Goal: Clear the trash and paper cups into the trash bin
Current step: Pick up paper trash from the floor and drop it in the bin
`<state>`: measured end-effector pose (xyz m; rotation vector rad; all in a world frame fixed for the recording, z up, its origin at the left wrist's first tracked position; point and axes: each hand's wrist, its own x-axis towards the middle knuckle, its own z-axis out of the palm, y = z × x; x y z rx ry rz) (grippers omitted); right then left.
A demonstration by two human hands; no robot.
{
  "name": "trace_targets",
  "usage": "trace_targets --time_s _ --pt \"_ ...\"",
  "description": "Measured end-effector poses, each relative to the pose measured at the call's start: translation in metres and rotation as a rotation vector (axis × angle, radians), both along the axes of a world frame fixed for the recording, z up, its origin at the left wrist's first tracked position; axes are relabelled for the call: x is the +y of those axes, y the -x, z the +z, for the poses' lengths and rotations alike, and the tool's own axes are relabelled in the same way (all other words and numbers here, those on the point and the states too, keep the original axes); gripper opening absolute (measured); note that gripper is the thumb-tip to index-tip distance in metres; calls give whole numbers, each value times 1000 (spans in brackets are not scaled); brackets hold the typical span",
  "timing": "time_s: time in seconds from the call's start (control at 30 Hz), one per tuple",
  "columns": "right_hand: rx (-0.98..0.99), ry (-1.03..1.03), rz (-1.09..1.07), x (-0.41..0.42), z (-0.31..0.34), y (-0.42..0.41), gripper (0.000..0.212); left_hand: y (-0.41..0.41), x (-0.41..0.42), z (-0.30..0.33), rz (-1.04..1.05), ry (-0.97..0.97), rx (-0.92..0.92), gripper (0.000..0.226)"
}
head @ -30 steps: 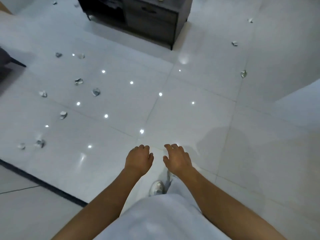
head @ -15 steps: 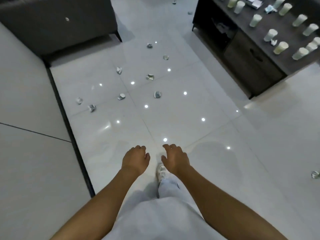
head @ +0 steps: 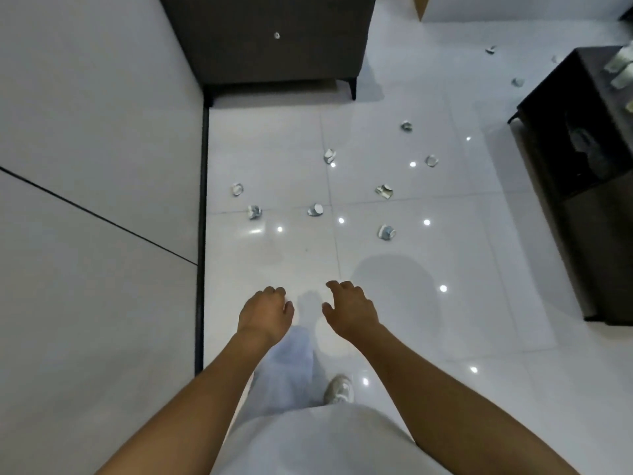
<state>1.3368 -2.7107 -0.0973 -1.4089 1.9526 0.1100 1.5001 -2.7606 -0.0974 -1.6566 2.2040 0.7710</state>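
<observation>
The crumpled cups [head: 386, 232] lie scattered over the glossy white floor [head: 445, 330], well ahead of the person — small, squashed, pale with grey-blue shading, each one dented out of its round shape. One sits nearest, right of centre; another crushed cup [head: 315, 210] lies to its left on a tile seam, with two more, a cup near the wall [head: 254, 211] and a cup beside the dark baseboard [head: 237, 189], further left. Beyond them lie a flattened cup [head: 384, 191], a cup on the seam [head: 329, 156], and others toward the far right, too small to make out well.

Both hands hang out in front, palms down, above bare floor. The left hand [head: 265, 311] has its fingers loosely curled and holds nothing; the right hand [head: 351, 310] is likewise empty, fingers relaxed and slightly spread. Neither touches any cup.

At the right edge stands a dark cabinet [head: 589, 207] with an open shelf — something dim lies inside it, perhaps crumpled paper, though the shadow hides it. On its top, a few upright paper cups [head: 621, 68] show at the frame edge. A dark sofa [head: 270, 42] on short legs stands at the top, against the pale wall [head: 96, 166] on the left. Below the arms show light trousers and one pale shoe [head: 339, 389].
</observation>
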Motion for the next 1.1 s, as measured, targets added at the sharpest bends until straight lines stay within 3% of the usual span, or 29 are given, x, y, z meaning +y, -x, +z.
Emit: trace_targets --time_s 0.3,0.6,1.1 --pt "-31 -10 33 -189 -7 -50 48 -51 -177 -12 61 -27 -11 37" --pt "-63 -90 86 -325 -20 -69 50 -76 -304 -23 156 -88 -17 38" --pt "-98 -189 155 -560 -116 -64 47 -81 -515 -95 338 -150 -20 37"
